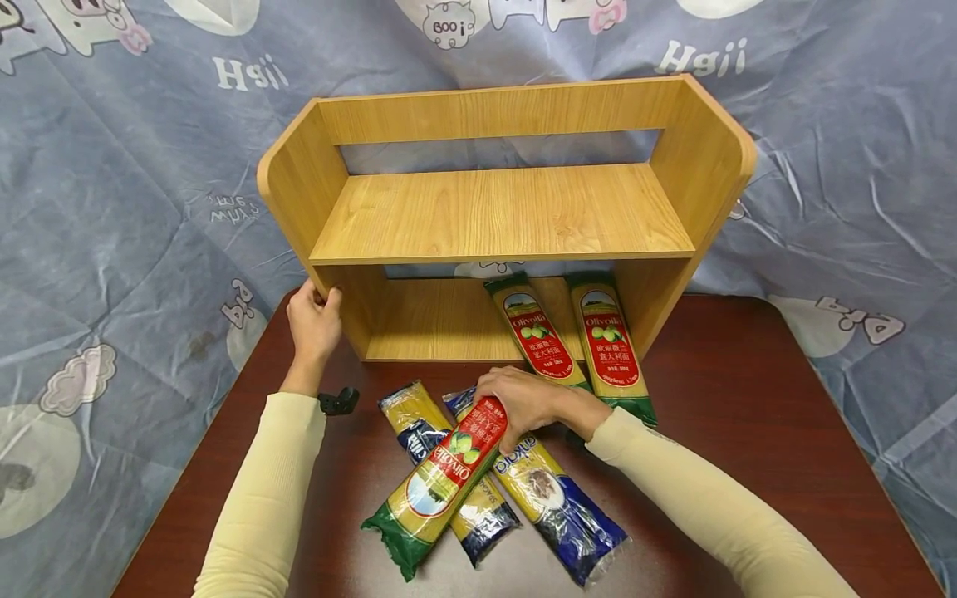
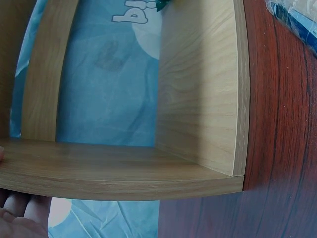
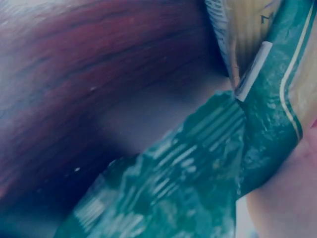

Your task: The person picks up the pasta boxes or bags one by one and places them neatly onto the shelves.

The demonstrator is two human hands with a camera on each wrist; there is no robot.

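Observation:
My left hand (image 1: 312, 322) grips the left side panel of a wooden shelf (image 1: 501, 214); in the left wrist view its fingers (image 2: 27, 213) lie along the panel's outer face. The right hand (image 1: 527, 400) holds a green-ended Olivoila spaghetti packet (image 1: 447, 482) by its upper end, above two other packets. In the right wrist view a crimped green wrapper end (image 3: 183, 173) fills the near part. Beneath the held packet lie a yellow-and-blue spaghetti packet (image 1: 489, 515) and a blue Ankara pasta packet (image 1: 557, 507).
Two more Olivoila packets (image 1: 537, 332), (image 1: 611, 345) lie partly in the shelf's lower compartment, their near ends sticking out over its front edge. The shelf stands at the back of a dark red-brown table (image 1: 748, 432). Patterned blue-grey cloth (image 1: 134, 208) hangs behind it.

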